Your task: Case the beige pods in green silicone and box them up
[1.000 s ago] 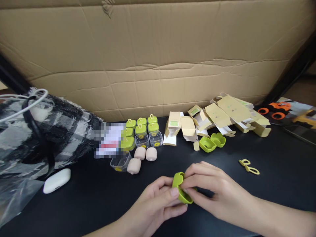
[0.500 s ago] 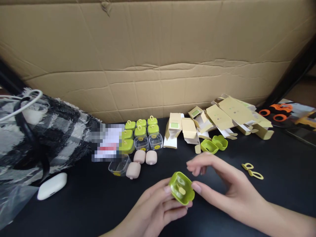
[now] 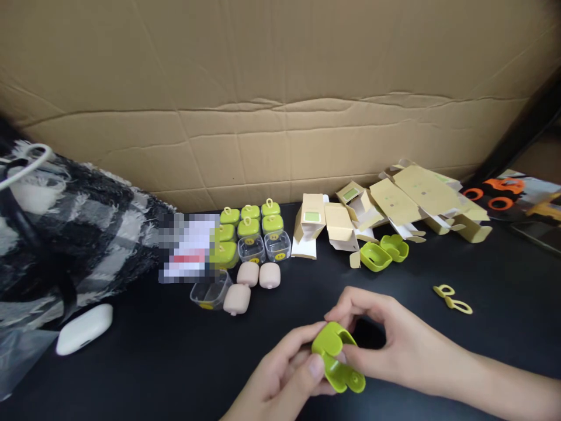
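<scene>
Hidden, cropped, blurred

Pixelated patch [image 3: 189, 248] beside green boxes, unreadable. Green case [image 3: 336, 356] partly covered by fingers of both hands. Plaid cloth [image 3: 65, 228] cut off at left edge. Orange print [image 3: 504, 190] cropped right.

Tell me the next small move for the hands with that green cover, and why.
Probably press the green cover fully closed. Both the left hand and the right hand pinch it above the black table, and its two halves look hinged and partly apart, so it seems unfinished.
</scene>
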A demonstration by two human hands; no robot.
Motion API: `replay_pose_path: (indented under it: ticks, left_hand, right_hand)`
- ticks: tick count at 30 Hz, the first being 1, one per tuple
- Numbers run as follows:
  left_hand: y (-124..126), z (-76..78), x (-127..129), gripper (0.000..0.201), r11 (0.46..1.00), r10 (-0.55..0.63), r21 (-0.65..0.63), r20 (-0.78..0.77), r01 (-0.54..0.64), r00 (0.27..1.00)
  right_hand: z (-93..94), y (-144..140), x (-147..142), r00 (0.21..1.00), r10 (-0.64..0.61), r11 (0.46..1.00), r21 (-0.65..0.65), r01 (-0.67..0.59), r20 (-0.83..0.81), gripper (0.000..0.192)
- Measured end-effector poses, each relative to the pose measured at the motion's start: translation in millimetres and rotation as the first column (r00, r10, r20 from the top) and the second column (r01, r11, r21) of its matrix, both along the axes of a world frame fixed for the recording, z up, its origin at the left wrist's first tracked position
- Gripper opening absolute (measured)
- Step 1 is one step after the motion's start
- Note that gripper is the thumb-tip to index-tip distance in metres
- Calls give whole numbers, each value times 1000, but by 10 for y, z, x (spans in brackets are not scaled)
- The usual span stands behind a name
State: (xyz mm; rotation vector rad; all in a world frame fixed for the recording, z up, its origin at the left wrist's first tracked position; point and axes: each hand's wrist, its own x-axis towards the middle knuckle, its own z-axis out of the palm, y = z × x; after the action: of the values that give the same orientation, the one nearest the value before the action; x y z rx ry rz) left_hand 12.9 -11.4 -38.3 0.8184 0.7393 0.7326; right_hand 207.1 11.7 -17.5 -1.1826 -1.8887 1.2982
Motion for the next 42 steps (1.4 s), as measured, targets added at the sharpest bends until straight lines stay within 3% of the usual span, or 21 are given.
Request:
replay_pose_path:
  ticks: [9,14,16,18,20,25,28,31,34,37,42]
  left_hand:
    - [-12,-31,-32,34,998,-59,-30,33,60,998]
    - [57,15,-20,36,993,-1,-120,93,12,996]
    - [84,-14,-18,37,985,39,-170,146,-13,989]
    - [106,-73,-20,40,981,56,-191,221,-13,974]
    - [123,-131,-23,43,983,27,-182,271,24,962]
    - [154,-103,-45,38,966,-27,-241,261,92,965]
    - [155,-7,-61,32,943,-14,-319,251,96,968]
    - [142,34,-72,27,944,-22,-314,253,104,967]
    - [133,7,-78,24,953,-61,-268,287,141,956]
    - [141,-22,-77,28,956,-87,-239,322,170,943]
    - [159,-1,-61,35,975,22,-220,283,42,959]
  right_hand:
    - [-18,-59,-14,999,-4,995,95,1,35,12]
    - [57,68,38,999,42,992,119,-46,34,14]
    - [115,185,57,996,6,974,224,-26,88,22]
    - [179,319,42,973,-56,909,415,-44,225,22]
    - [232,443,-26,924,-65,818,551,-167,377,22]
    - [223,644,-338,827,41,639,622,-453,560,40]
    - [123,704,-461,804,17,566,658,-497,594,29]
    - [29,723,-462,813,35,521,683,-511,582,15]
    - [-10,705,-387,833,70,523,691,-500,549,9]
    - [11,671,-279,874,40,584,698,-414,484,18]
    - [118,541,-47,951,-80,692,703,-161,297,23]
